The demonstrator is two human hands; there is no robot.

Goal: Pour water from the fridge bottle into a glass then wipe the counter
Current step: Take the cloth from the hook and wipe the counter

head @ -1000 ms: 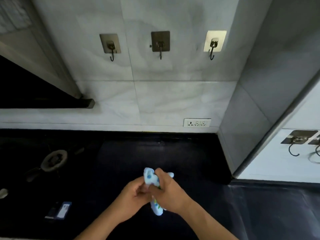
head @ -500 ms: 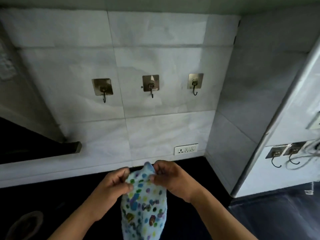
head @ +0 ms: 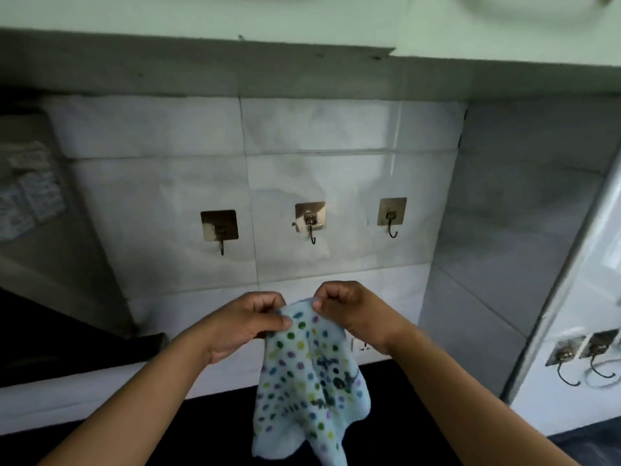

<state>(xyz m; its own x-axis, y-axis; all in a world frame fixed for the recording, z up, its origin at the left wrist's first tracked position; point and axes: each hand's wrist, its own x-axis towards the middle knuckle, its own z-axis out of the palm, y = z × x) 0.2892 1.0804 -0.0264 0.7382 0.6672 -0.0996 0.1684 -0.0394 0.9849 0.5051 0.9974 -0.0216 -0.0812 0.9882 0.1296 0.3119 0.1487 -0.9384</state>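
A light blue cloth (head: 311,381) with coloured dots hangs down in front of the tiled wall, above the black counter (head: 215,428). My left hand (head: 247,322) pinches its top edge on the left side. My right hand (head: 349,312) pinches the same top edge on the right, fingers curled. Both hands are raised below the three wall hooks; the middle hook (head: 311,222) is straight above them. No bottle or glass is in view.
A left hook (head: 220,230) and a right hook (head: 391,216) flank the middle one on the white tiles. A wall cabinet (head: 302,25) overhangs at the top. More hooks (head: 584,358) sit on the panel at the right. A socket (head: 361,344) peeks out behind my right wrist.
The view has tilted upward from the counter to the wall. My hands lifted the bunched cloth up off the counter level and let it unfold and hang below the hooks.
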